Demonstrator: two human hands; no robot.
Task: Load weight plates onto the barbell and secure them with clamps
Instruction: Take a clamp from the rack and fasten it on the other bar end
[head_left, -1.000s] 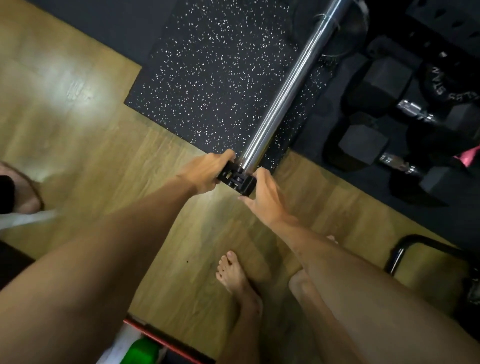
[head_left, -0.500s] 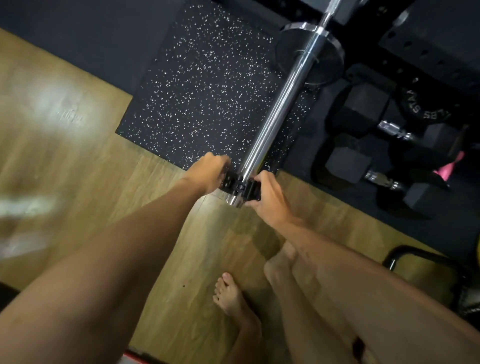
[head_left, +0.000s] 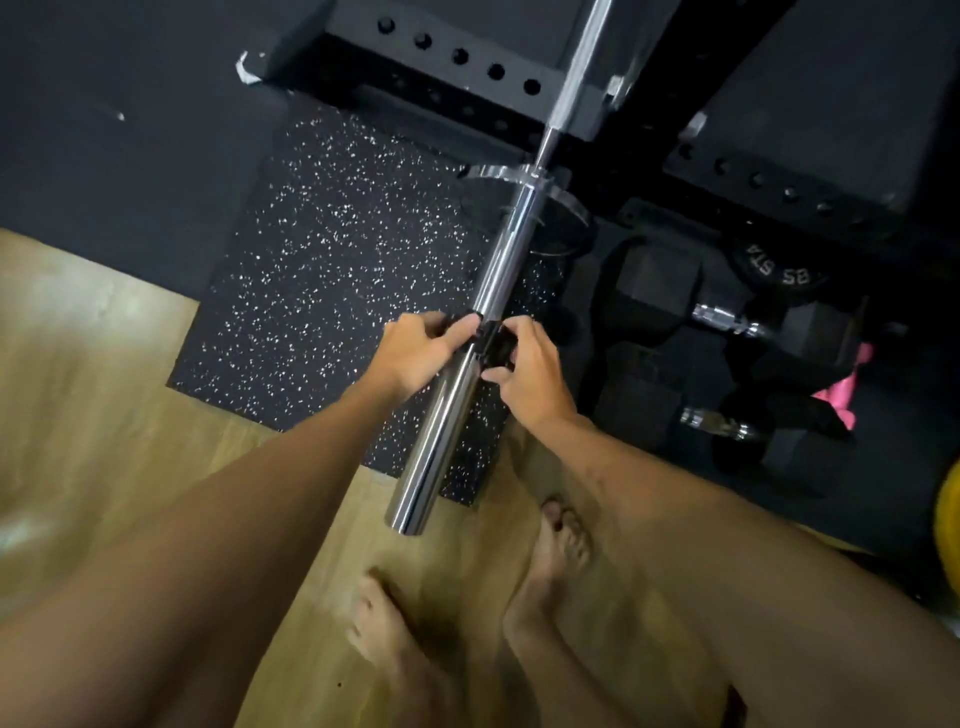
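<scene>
Both hands, left hand (head_left: 415, 353) and right hand (head_left: 535, 374), fingers curled around black clamp (head_left: 491, 345), midway on barbell sleeve (head_left: 447, 415). Plate (head_left: 530, 192) sits beyond fingertips; clamp not yet seated against it.

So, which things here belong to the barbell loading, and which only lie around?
Part of the job:
- barbell
- black clamp, held on the bar by left hand and right hand
- weight plate on the bar

Lying about:
- dumbbells
- pink thing
- yellow thing

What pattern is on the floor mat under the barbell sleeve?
Black with white speckles, on the mat in the head view.
</scene>
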